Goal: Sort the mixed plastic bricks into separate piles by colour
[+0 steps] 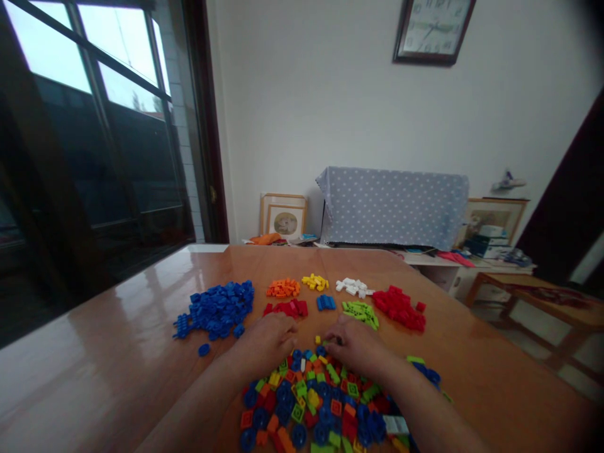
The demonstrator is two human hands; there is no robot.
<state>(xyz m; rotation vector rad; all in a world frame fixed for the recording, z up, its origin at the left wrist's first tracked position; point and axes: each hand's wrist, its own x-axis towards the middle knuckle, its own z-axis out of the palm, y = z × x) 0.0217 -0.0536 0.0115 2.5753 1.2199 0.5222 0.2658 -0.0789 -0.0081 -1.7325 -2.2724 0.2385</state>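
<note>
My left hand is at the upper left edge of a mixed pile of toy bricks, just below the small dark red pile. Its fingers are bent downward, and what they may hold is hidden. My right hand is at the pile's upper right edge, below the lime green pile. Its fingers are curled together over the bricks; anything between them is too small to make out. A yellow brick lies between the two hands. The mixed pile holds blue wheels and red, orange, green and yellow bricks.
Sorted piles lie further back: blue, orange, yellow, white, red, and a small blue group. A single blue piece lies on the wooden table. A wooden stool stands right.
</note>
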